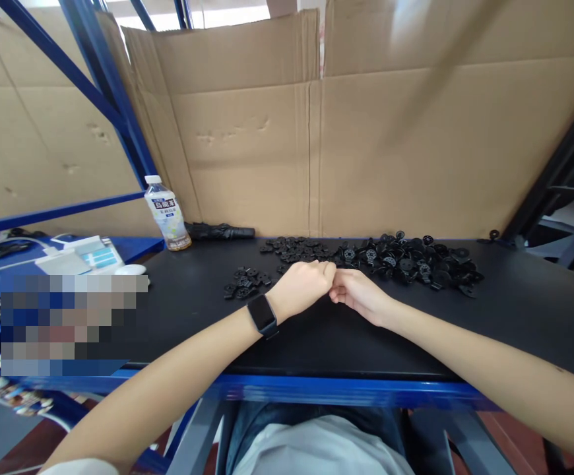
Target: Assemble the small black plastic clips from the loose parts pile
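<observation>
Left hand (301,288) and right hand (361,297) rest on the bench (524,316), curled narrow, knuckles and fingertips meeting at the middle, with nothing visible in either. A black smartwatch (262,315) sits on the left wrist.

Black plastic parts (406,264) lie just ahead of both hands, not touching them. They form a loose band running left to right along the bench's far edge, densest ahead of the right hand. A smaller cluster (244,284) sits just left of the left hand. Each part is a small disc with a short stem or tab, and they point every which way, with no shared axis.

Farther left of the left hand stand a plastic bottle (167,214) and a black bundle (220,231). Flattened cardboard (317,152) rises behind the bench, well ahead of the hands.
</observation>
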`<state>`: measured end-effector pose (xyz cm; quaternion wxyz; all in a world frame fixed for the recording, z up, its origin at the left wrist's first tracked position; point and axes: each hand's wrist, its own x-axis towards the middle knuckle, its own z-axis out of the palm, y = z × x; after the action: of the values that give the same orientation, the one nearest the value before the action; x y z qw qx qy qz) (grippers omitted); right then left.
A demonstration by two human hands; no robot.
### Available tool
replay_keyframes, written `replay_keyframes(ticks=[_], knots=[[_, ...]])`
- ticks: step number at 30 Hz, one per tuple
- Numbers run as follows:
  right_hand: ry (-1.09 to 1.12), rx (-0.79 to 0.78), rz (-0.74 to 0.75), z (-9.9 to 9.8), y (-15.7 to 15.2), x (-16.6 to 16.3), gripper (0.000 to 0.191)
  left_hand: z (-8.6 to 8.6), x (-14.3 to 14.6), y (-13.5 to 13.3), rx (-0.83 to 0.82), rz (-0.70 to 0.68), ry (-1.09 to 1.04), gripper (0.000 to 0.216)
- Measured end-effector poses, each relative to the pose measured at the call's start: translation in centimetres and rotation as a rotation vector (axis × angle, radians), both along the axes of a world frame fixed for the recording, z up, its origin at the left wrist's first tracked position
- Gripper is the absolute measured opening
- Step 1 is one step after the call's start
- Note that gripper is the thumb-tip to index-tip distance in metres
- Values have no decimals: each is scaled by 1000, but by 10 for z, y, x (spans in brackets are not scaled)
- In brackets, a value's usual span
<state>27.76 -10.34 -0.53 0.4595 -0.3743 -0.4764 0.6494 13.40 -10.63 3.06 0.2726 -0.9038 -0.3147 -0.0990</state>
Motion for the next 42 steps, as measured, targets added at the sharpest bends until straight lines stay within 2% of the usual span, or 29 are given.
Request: replay_keyframes(ticks=[2, 4, 9, 13, 16, 18, 26, 30, 32, 34, 37, 40, 42], knots=[[-55, 67, 23, 1, -3, -1, 13, 1, -4, 3, -42, 40, -88, 11], [-43, 70, 75, 3, -5, 0, 11, 1, -8, 7, -61, 60, -155, 14], [96, -57, 218, 9, 0, 6, 19, -4, -11, 12, -91, 102, -256, 22], [98, -173, 201, 11, 5, 7, 18, -2, -12, 11, -133, 124, -302, 24], [255, -274, 96, 10, 12, 9, 19, 1, -15, 11, -152, 152, -319, 28], [344, -287, -19, 9, 20, 14, 19, 1, -18, 12, -162, 169, -316, 32], [344, -117, -506, -3, 65, 51, 21, -4, -31, 18, -245, 256, -117, 46], [339, -61, -673, -3, 68, 56, 34, 3, -47, 16, -380, 551, -108, 82], [355, -51, -704, 1, 65, 52, 44, 7, -55, 18, -449, 688, -131, 92], [396, -42, -707, 5, 61, 49, 51, 9, -63, 23, -458, 730, -148, 90], [501, -48, -654, 11, 56, 47, 57, 8, -70, 34, -412, 661, -164, 74], [573, -71, -502, 15, 56, 48, 52, 9, -64, 52, -438, 562, -153, 66], [568, -54, -357, 16, 59, 46, 46, 13, -51, 68, -501, 506, -126, 67]])
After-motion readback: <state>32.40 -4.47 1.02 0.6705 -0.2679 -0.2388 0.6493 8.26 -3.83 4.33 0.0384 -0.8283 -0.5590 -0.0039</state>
